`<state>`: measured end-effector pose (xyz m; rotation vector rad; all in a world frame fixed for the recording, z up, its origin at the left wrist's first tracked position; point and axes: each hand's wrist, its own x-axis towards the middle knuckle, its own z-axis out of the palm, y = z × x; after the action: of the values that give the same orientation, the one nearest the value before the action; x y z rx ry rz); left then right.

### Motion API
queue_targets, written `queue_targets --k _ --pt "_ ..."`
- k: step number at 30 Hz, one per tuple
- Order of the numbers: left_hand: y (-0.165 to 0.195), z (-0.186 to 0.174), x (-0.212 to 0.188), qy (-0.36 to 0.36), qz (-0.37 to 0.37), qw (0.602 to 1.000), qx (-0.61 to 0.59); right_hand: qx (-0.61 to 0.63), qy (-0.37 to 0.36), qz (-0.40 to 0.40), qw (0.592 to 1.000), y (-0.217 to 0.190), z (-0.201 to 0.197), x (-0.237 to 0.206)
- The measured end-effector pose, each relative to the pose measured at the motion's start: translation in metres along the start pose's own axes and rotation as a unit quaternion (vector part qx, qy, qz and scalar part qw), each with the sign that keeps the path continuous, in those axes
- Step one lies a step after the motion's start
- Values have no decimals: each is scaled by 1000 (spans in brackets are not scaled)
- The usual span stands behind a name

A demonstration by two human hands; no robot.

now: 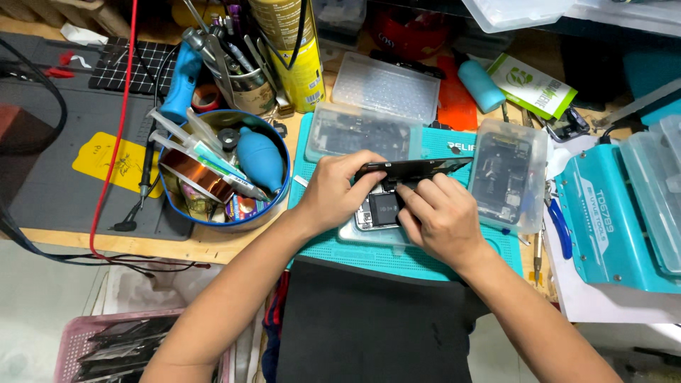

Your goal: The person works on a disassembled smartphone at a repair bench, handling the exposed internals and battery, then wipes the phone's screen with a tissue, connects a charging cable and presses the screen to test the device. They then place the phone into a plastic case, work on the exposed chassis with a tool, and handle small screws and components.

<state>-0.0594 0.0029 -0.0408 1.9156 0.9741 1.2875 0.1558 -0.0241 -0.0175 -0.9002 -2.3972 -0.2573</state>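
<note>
Your left hand (339, 190) pinches the left end of the lifted black screen (415, 169), tilted up over the open phone (379, 211) on the teal mat (397, 259). Your right hand (441, 216) presses fingertips (410, 190) onto the phone just under the screen, gripping nothing. A round tin (186, 213) sits left.

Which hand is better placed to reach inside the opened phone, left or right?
Right, probably. The right hand has fingertips at the opened phone under the lifted screen, while the left hand grips that screen's edge.
</note>
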Motion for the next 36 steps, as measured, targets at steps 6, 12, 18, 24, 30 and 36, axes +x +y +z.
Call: queue_targets --k 6,12,18,24,30,36 --pt "1 0 1 2 -1 1000 -2 -6 -14 -2 1000 1 2 1" --pt "6 -5 6 -25 -58 998 -14 -5 -7 -9 1000 1 3 1" --pt "12 -10 23 -71 -34 995 57 10 -27 -33 999 6 3 3" --pt "13 -17 39 -121 -50 983 125 18 -32 -53 998 8 6 3" --pt "15 -24 43 -163 -76 976 125 13 -14 -26 999 1 3 0" --pt "12 -24 43 -165 -67 975 131 29 -1 -27 999 4 4 2"
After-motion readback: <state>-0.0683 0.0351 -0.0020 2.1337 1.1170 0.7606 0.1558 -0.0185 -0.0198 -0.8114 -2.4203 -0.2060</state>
